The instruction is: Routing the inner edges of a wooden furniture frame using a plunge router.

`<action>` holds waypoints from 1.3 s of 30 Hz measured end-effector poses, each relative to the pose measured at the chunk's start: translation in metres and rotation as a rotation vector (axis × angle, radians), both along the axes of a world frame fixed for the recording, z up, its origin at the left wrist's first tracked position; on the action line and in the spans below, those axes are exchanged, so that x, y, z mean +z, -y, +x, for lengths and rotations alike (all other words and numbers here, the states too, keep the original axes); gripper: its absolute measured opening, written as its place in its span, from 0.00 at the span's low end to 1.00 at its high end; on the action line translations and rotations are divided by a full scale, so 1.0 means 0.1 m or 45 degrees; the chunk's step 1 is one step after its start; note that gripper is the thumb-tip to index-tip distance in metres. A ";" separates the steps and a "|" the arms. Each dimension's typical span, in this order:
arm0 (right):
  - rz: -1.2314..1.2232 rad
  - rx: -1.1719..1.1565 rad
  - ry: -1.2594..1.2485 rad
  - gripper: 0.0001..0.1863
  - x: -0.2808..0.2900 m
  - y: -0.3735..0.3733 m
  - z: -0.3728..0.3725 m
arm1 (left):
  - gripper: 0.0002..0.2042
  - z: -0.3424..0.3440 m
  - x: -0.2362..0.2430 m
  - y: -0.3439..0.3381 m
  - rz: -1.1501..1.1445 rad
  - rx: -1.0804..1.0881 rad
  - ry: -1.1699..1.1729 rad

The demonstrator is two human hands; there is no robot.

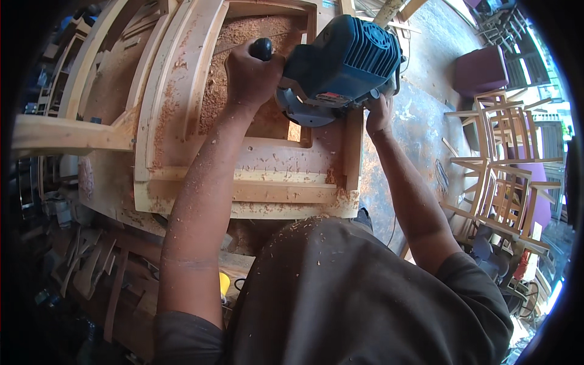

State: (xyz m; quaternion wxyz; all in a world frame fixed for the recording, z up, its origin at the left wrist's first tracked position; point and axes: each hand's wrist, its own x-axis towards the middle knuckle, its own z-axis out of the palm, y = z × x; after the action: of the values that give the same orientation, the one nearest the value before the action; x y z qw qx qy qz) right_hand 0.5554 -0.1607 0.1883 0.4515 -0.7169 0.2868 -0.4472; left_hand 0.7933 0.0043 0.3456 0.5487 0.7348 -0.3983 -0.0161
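A dark teal plunge router (344, 61) with a vented motor housing rests on a wooden frame (280, 193) near its right side. My left hand (249, 78) is closed around the router's side handle, whose black rounded end (261, 48) sticks out above the fist. On the opposite side my right hand (379, 115) is wrapped around the other handle; the motor and the handle hide part of its fingers. Reddish shavings (228, 100) lie thickly in the frame's recessed panel, and more are scattered along its rails. The router's bit is hidden from view.
Curved wooden pieces (79, 131) stand left of the frame. Unfinished wooden chair frames (505, 158) are stacked at right, near a maroon box-shaped piece (480, 70). Wood offcuts (91, 261) lie at lower left. A cord (398, 210) runs along the floor.
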 end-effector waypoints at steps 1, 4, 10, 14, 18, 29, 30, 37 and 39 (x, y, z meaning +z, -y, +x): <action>0.077 0.012 0.066 0.07 0.00 -0.07 -0.01 | 0.07 -0.02 0.00 -0.05 0.013 -0.012 -0.022; 0.309 0.043 0.266 0.09 0.03 -0.24 -0.05 | 0.06 -0.07 0.00 -0.14 0.053 -0.058 -0.087; -0.006 -0.105 0.046 0.07 0.07 -0.43 -0.21 | 0.07 -0.18 -0.03 -0.25 0.039 -0.052 -0.062; 0.556 0.006 0.373 0.08 0.26 -0.61 -0.23 | 0.06 -0.27 -0.01 -0.37 0.080 -0.077 -0.113; 0.539 -0.014 0.303 0.11 0.30 -0.70 -0.30 | 0.07 -0.30 0.00 -0.42 0.046 -0.090 -0.117; 0.565 -0.052 0.282 0.20 0.19 -0.92 -0.54 | 0.07 -0.44 0.05 -0.61 0.069 -0.123 -0.137; 0.571 -0.046 0.279 0.20 0.21 -0.97 -0.53 | 0.07 -0.43 0.04 -0.64 0.073 -0.116 -0.139; 0.327 -0.079 0.108 0.18 0.13 -1.17 -0.68 | 0.07 -0.44 0.03 -0.73 0.079 -0.172 -0.122; -0.040 -0.092 -0.121 0.18 -0.07 -1.12 -0.79 | 0.08 -0.44 0.06 -0.73 0.090 -0.190 -0.121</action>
State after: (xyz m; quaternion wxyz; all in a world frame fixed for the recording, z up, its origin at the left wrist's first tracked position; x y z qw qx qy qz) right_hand 0.4764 -0.0486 0.1817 0.4097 -0.7335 0.3267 -0.4330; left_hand 0.7488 0.0772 0.3515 0.5379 0.7205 -0.4246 -0.1058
